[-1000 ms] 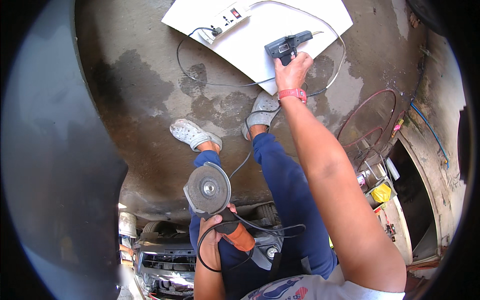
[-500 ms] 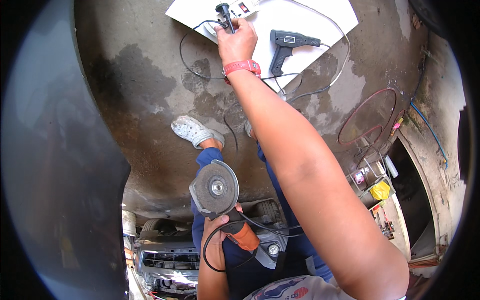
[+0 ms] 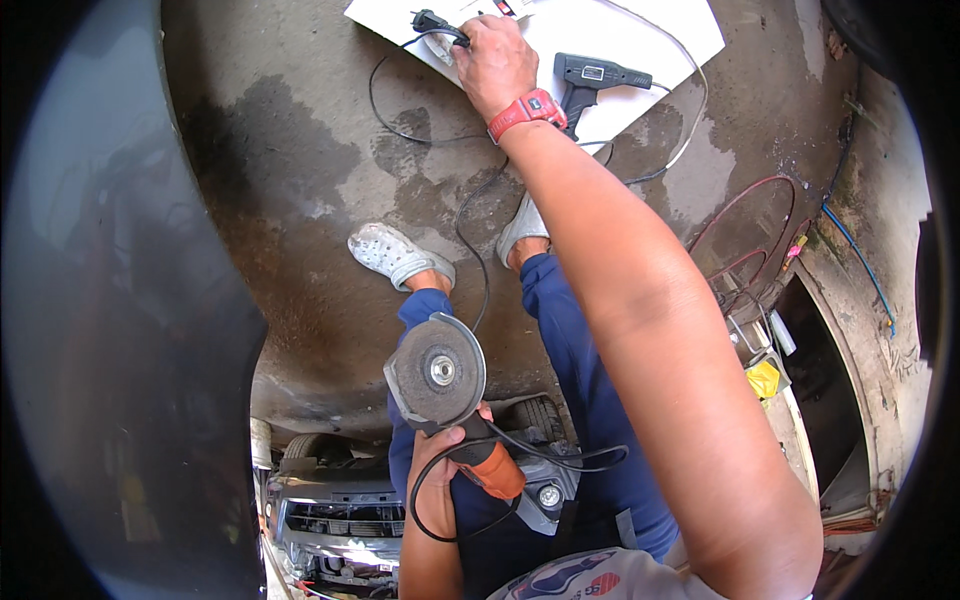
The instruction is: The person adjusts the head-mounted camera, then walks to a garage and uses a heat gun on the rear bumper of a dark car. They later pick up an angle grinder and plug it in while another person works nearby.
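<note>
My left hand (image 3: 434, 456) is wrapped round the neck of an angle grinder (image 3: 494, 470) with an orange body. Its grey abrasive disc (image 3: 425, 385) and curved guard face up, above my lap. Out at the far side, my right hand (image 3: 500, 62) grips a black power plug (image 3: 432, 22) by its cord end, fingers closed, the plug tilted to the left. A white power strip (image 3: 483, 9) with a red switch lies beside and partly behind that hand. Whether the plug touches the strip I cannot tell.
A black pistol-shaped corded tool (image 3: 590, 82) lies on a white board (image 3: 660, 40). Black cord (image 3: 462, 215) runs over the stained floor near my shoes. A dark car panel (image 3: 120, 300) fills the left. Red hose (image 3: 745, 190) and a blue hose (image 3: 860, 255) lie at right.
My right hand has moved slightly away from me and to the right. The plug has tipped from upright to leaning left. My left hand still holds the grinder.
</note>
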A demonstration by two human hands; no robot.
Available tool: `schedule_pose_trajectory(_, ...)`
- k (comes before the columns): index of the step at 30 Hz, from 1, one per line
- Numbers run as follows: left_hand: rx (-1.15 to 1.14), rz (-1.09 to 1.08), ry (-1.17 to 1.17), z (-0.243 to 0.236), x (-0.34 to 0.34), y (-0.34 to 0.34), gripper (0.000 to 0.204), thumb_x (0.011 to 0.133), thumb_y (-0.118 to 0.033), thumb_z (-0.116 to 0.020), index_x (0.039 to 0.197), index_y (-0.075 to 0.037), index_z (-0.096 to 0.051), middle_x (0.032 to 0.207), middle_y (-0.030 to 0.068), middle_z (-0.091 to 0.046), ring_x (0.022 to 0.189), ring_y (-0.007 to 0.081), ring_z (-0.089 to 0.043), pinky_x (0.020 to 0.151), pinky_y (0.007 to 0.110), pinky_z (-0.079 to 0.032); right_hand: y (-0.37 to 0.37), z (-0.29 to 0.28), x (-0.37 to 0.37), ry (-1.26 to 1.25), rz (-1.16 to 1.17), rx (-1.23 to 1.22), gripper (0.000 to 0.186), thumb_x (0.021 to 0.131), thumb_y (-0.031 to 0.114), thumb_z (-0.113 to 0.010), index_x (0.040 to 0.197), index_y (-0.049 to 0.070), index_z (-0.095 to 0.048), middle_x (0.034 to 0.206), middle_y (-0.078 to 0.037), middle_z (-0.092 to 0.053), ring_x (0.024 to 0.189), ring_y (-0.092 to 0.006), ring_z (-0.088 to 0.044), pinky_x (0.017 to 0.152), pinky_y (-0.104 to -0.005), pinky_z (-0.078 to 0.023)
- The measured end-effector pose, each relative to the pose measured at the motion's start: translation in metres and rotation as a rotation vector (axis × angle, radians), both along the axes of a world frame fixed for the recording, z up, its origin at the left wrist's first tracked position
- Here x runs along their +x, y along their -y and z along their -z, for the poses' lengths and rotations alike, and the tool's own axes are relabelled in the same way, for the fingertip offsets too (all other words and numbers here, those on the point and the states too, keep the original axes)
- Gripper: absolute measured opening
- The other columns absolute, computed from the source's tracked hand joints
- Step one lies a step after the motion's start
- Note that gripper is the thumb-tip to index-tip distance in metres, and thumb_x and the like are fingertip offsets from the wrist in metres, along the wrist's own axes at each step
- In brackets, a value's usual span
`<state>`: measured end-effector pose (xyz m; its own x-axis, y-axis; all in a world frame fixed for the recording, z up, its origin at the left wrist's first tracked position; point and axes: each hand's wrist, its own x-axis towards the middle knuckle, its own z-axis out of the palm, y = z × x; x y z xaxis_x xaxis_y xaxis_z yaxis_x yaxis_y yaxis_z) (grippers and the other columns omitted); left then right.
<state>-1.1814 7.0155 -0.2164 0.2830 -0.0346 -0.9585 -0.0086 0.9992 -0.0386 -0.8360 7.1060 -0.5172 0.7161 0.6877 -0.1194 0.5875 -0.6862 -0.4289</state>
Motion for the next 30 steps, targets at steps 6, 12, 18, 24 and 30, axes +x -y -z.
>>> schedule_pose_trajectory(6, -0.004, -0.007, 0.02, 0.0, -0.001, 0.0, 0.062, 0.075, -0.027, -0.083, 0.123, 0.003, -0.059, 0.109, 0.0142, -0.062, 0.099, 0.0295, -0.065, 0.085, 0.038, -0.057, -0.007, -0.001, 0.012, 0.003, -0.128, -0.028, 0.013, 0.084, 0.014, -0.068, 0.088, 0.005, -0.077, 0.094, -0.013, -0.071, 0.102, -0.0337, -0.068, 0.085, -0.0475, -0.057)
schedule_pose_trajectory(12, -0.03, -0.016, 0.019, 0.0, -0.001, -0.001, 0.061, 0.074, -0.026, -0.083, 0.123, 0.003, -0.059, 0.108, 0.0139, -0.061, 0.1, 0.0297, -0.064, 0.086, 0.039, -0.056, -0.017, -0.004, 0.011, -0.013, -0.108, -0.116, 0.016, 0.085, 0.013, -0.065, 0.09, 0.004, -0.077, 0.09, -0.019, -0.073, 0.089, -0.0391, -0.072, 0.084, -0.0492, -0.058)
schedule_pose_trajectory(18, -0.036, -0.029, 0.017, 0.001, -0.002, 0.0, 0.061, 0.074, -0.025, -0.083, 0.123, 0.003, -0.059, 0.107, 0.0138, -0.061, 0.099, 0.03, -0.064, 0.085, 0.038, -0.056, -0.024, -0.008, 0.017, -0.044, -0.146, -0.211, 0.016, 0.088, 0.017, -0.068, 0.095, 0.006, -0.078, 0.09, -0.021, -0.075, 0.086, -0.0382, -0.074, 0.082, -0.0479, -0.059)
schedule_pose_trajectory(24, -0.021, -0.059, 0.04, 0.003, 0.0, 0.001, 0.061, 0.075, -0.023, -0.082, 0.124, 0.004, -0.057, 0.107, 0.0142, -0.059, 0.1, 0.0297, -0.064, 0.086, 0.039, -0.057, -0.027, -0.005, 0.02, -0.024, -0.087, -0.15, 0.015, 0.083, 0.009, -0.067, 0.091, 0.002, -0.077, 0.098, -0.02, -0.072, 0.095, -0.0401, -0.073, 0.083, -0.0485, -0.06)
schedule_pose_trajectory(30, -0.033, -0.08, 0.045, 0.004, -0.001, 0.002, 0.062, 0.077, -0.022, -0.081, 0.126, 0.005, -0.055, 0.11, 0.0148, -0.058, 0.101, 0.0294, -0.064, 0.087, 0.039, -0.058, -0.017, 0.0, 0.021, -0.084, -0.087, -0.074, 0.017, 0.084, 0.007, -0.066, 0.096, 0.006, -0.076, 0.102, -0.018, -0.068, 0.102, -0.0396, -0.069, 0.086, -0.0492, -0.059)
